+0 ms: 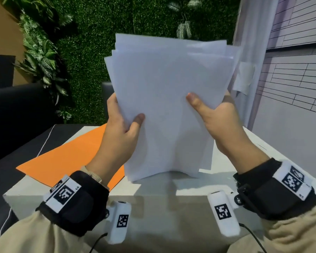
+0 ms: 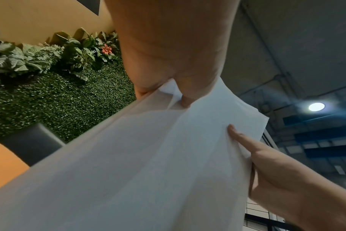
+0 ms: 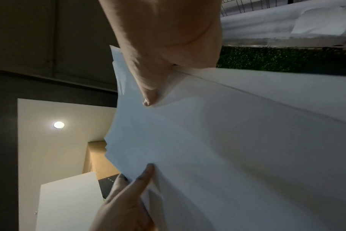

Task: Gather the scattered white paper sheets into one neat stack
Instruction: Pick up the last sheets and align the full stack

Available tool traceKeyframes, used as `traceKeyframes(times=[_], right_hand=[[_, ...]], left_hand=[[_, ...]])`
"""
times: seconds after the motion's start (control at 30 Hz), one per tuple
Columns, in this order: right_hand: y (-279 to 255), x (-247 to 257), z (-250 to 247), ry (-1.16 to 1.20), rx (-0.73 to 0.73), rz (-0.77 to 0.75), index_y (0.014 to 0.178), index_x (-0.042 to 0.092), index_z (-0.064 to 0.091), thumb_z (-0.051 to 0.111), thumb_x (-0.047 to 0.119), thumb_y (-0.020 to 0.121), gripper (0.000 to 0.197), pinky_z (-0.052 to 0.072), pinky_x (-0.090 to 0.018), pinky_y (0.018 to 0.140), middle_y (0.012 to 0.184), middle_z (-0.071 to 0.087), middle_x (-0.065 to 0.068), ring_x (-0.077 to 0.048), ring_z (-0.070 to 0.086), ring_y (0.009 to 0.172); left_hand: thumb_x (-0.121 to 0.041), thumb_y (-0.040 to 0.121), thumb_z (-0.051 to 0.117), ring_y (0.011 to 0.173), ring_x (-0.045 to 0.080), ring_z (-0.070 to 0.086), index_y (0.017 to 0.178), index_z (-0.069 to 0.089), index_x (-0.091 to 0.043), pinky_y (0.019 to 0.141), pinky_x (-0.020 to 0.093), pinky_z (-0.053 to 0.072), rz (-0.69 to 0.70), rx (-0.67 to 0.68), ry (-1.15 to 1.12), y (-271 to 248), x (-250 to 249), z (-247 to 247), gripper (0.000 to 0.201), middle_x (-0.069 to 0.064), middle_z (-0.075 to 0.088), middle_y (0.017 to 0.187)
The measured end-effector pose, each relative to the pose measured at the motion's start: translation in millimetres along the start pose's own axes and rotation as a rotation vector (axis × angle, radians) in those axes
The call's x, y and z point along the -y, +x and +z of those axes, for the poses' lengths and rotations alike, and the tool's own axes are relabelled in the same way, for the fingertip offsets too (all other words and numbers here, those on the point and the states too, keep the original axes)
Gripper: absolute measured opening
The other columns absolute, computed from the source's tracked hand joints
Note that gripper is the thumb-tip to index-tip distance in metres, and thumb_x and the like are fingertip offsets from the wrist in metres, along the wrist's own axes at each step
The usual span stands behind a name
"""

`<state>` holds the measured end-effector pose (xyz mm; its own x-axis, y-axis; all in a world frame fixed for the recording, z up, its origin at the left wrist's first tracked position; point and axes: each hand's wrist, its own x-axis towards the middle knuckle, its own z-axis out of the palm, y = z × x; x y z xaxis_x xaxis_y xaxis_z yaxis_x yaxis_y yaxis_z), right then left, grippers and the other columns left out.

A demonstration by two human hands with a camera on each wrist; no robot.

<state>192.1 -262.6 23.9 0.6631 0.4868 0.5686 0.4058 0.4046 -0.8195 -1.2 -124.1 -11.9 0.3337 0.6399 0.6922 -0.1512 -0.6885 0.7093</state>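
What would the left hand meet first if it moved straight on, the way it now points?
Probably nothing near. The left hand, gripping the sheets, points up and away over the table; the green wall lies beyond, depth unclear.

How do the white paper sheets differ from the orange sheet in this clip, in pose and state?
The white paper sheets stand upright, their bottom edges on the white table; the orange sheet lies flat on it. The white sheets are gripped by the left hand and right hand; no hand holds the orange sheet. The white sheets are several, with uneven top edges; the orange sheet looks single. Both are paper-like and rectangular.
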Motion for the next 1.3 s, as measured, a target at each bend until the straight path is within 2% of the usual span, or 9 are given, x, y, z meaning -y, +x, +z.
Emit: traceKeyframes(times=[0.23,0.37,0.47,0.6,0.73,0.9,1.07,1.23,1.3], right_hand=[[-15.0,-53.8,-1.5,-0.104,0.214,0.296,0.129,0.026,0.064,0.092,0.047,0.071,0.068,0.061,-0.032,0.089,0.11,0.081,0.011,-0.01,0.077,0.102],[-11.1,-35.5,1.4,-0.155,0.183,0.239,0.122,0.019,0.073,0.085,0.043,0.085,0.046,0.063,-0.032,0.084,0.104,0.081,0.007,-0.016,0.078,0.096],[-8.3,-16.1,6.0,-0.134,0.118,0.073,0.126,0.023,0.066,0.081,0.034,0.092,0.039,0.061,-0.019,0.077,0.106,0.077,0.011,-0.005,0.076,0.092],[-13.6,-21.5,8.9,-0.191,0.07,0.023,0.124,0.026,0.049,0.075,0.032,0.097,0.037,0.048,0.0,0.066,0.104,0.064,0.021,0.009,0.063,0.089],[-36.9,-56.6,-0.8,-0.272,0.182,0.252,0.129,0.031,0.04,0.075,0.046,0.093,0.053,0.042,-0.01,0.07,0.107,0.055,0.026,0.006,0.058,0.096],[-45.6,-71.5,-13.5,-0.165,0.206,0.244,0.13,0.033,0.052,0.077,0.061,0.078,0.064,0.056,-0.021,0.078,0.117,0.069,0.017,-0.006,0.071,0.102],[-30.5,-59.2,-12.1,-0.059,0.152,0.186,0.121,0.034,0.058,0.072,0.049,0.092,0.035,0.06,-0.025,0.084,0.113,0.075,0.018,0.001,0.073,0.101],[-32.0,-56.2,-8.2,-0.08,0.157,0.179,0.124,0.035,0.058,0.069,0.046,0.096,0.032,0.056,-0.02,0.086,0.114,0.075,0.018,0.009,0.071,0.096],[-35.3,-55.7,-7.9,-0.077,0.152,0.191,0.123,0.035,0.059,0.067,0.047,0.096,0.03,0.057,-0.026,0.089,0.116,0.074,0.016,0.007,0.071,0.096]], left_hand=[[-0.007,0.104,0.07,0.109,-0.023,0.063,0.141,0.033,-0.018,0.091,0.011,0.057,-0.151,0.027,-0.133,-0.2,6.6,3.1,0.054,-0.016,0.057,0.138],[-0.008,0.107,0.066,0.111,-0.017,0.065,0.137,0.042,-0.018,0.101,0.025,0.058,-0.082,-0.018,-0.038,11.1,2.3,-0.9,0.04,-0.02,0.062,0.131],[-0.004,0.108,0.064,0.121,-0.01,0.065,0.144,0.04,-0.012,0.102,0.015,0.054,-0.013,-0.087,-0.056,14.5,-8.7,0.9,0.044,-0.015,0.064,0.135],[-0.004,0.105,0.068,0.125,-0.006,0.064,0.14,0.036,-0.016,0.108,0.027,0.056,-0.028,-0.082,-0.057,6.8,-4.2,8.2,0.049,-0.015,0.06,0.136],[-0.017,0.099,0.079,0.117,-0.009,0.068,0.139,0.034,-0.023,0.098,0.027,0.063,-0.166,0.008,-0.093,-10.2,15.0,11.3,0.059,-0.016,0.058,0.135],[-0.021,0.097,0.08,0.119,0.006,0.074,0.139,0.038,-0.018,0.099,0.037,0.065,-0.276,0.043,-0.199,-22.1,21.4,7.5,0.06,-0.004,0.067,0.136],[-0.038,0.09,0.088,0.126,-0.001,0.067,0.144,0.034,-0.021,0.102,0.033,0.062,-0.132,-0.067,-0.21,-9.6,-0.8,7.3,0.078,-0.008,0.056,0.143],[-0.042,0.095,0.08,0.142,0.021,0.058,0.169,0.015,-0.023,0.113,0.044,0.056,0.182,-0.203,-0.153,38.3,-58.3,-12.7,0.1,0.012,0.046,0.157],[-0.029,0.1,0.079,0.148,0.011,0.04,0.173,0.013,-0.022,0.123,0.022,0.039,0.366,-0.159,0.137,48.7,-75.0,-19.8,0.098,0.008,0.031,0.162]])
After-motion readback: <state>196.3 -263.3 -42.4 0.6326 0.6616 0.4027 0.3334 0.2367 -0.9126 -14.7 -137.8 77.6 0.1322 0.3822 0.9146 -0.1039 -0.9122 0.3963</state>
